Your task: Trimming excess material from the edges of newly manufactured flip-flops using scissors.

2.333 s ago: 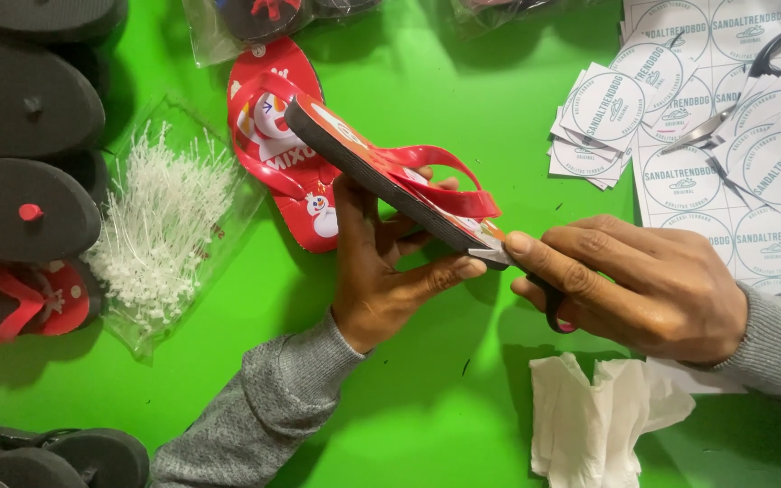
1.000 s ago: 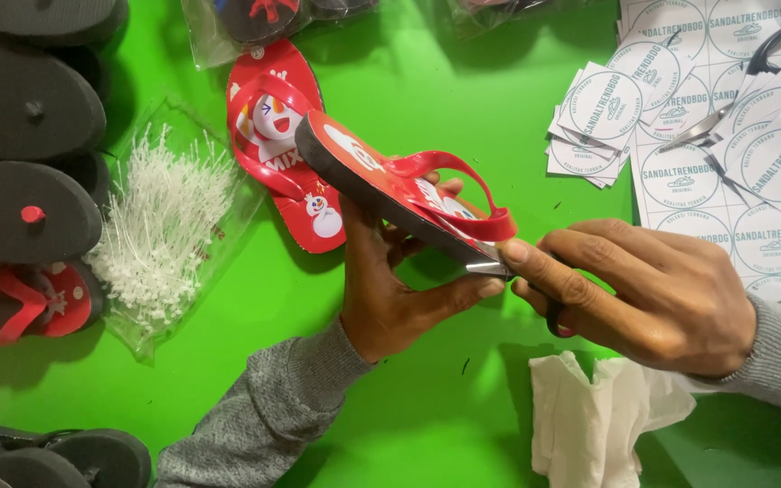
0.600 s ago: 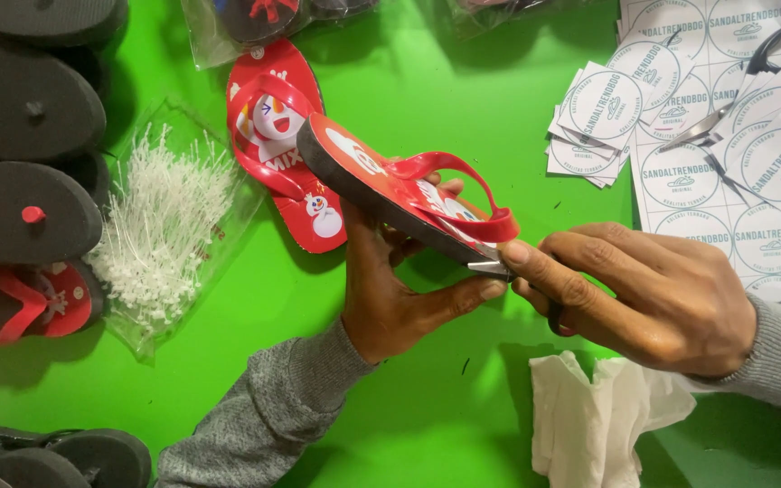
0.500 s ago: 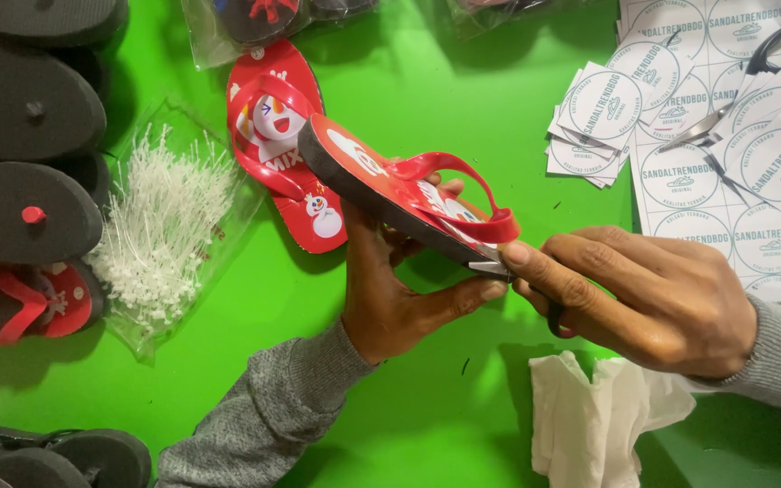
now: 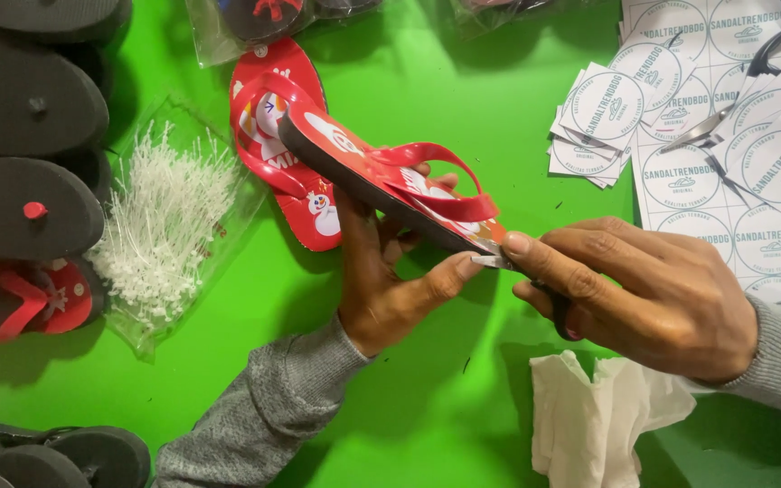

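Trimming: left hand [image 5: 390,289] gripping red flip-flop [image 5: 381,176], right hand [image 5: 653,294] closed on small blade [image 5: 492,262] at heel edge, needing steady pressure

White round-printed label sheets [image 5: 725,172] top right, loose label squares [image 5: 598,117] beside, clear bag of white ties [image 5: 169,226] left

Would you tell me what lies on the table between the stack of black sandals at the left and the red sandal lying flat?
In the head view, a clear bag of white plastic ties lies on the green table between the black sandals and the flat red sandal.
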